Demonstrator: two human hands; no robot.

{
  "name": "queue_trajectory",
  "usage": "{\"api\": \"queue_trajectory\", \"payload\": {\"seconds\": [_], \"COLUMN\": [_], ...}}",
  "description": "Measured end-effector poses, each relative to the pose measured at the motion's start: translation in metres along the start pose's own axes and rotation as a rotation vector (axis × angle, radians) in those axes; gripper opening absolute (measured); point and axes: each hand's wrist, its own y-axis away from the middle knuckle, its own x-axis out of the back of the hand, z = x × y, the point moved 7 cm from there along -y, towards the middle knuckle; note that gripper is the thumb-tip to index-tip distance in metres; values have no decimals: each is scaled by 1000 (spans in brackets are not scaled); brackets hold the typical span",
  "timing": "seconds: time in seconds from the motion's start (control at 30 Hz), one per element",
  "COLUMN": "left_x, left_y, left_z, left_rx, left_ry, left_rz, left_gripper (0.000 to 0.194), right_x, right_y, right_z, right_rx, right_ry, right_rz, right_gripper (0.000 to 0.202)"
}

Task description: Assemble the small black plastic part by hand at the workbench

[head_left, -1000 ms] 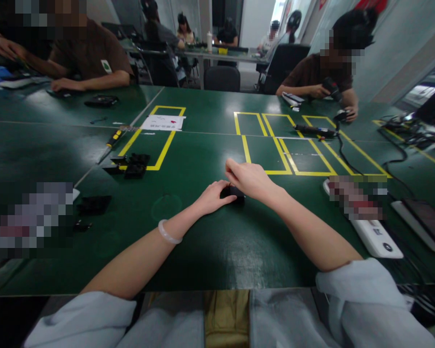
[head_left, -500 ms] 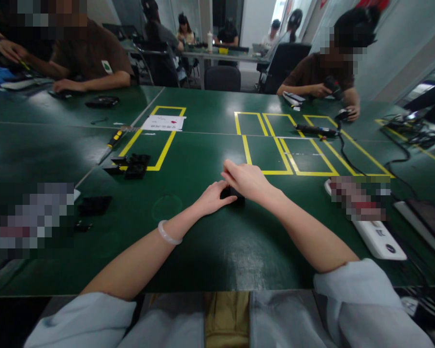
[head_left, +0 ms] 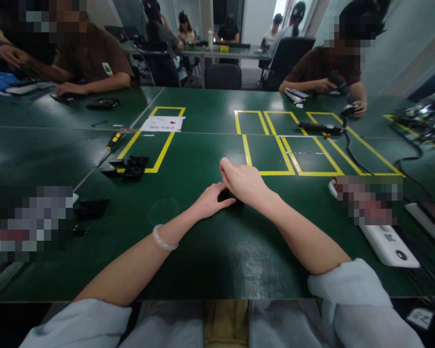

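Note:
A small black object (head_left: 235,197) sits on the green table (head_left: 188,261), mostly covered by both hands. My left hand (head_left: 214,199) is at its left side, thumb and fingers closed round it. Above it and slightly to the right, my right hand (head_left: 242,181) has its fingers curled together; whatever they pinch is hidden. Several black plastic parts (head_left: 132,168) lie to the left on the yellow tape outline, and a flat black piece (head_left: 92,209) lies nearer the left edge.
A yellow-black screwdriver (head_left: 114,141) and white paper label (head_left: 163,123) lie at left. A black electric tool (head_left: 321,128) with a cable rests at the back right. White power strip (head_left: 387,246) stands right. Two people sit across the table.
The view has shifted slightly. My right hand has turned a little over the black object, while my left hand stays around it. The person at the right has moved a hand slightly.

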Motion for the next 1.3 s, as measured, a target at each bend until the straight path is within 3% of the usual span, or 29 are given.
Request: {"api": "queue_trajectory", "payload": {"seconds": [0.37, 0.73, 1.3], "left_x": [2, 1, -1], "left_y": [0, -1, -1], "left_z": [3, 3, 1], "left_rx": [30, -34, -22], "left_ry": [-23, -3, -39], "left_rz": [-28, -20, -49], "left_gripper": [44, 55, 46], "right_x": [-2, -4, -5], "right_y": [4, 9, 8], "right_z": [5, 2, 14], "right_rx": [-30, -9, -77], "right_ry": [32, 25, 42], "right_rz": [-31, -43, -56], "right_gripper": [34, 37, 35]}}
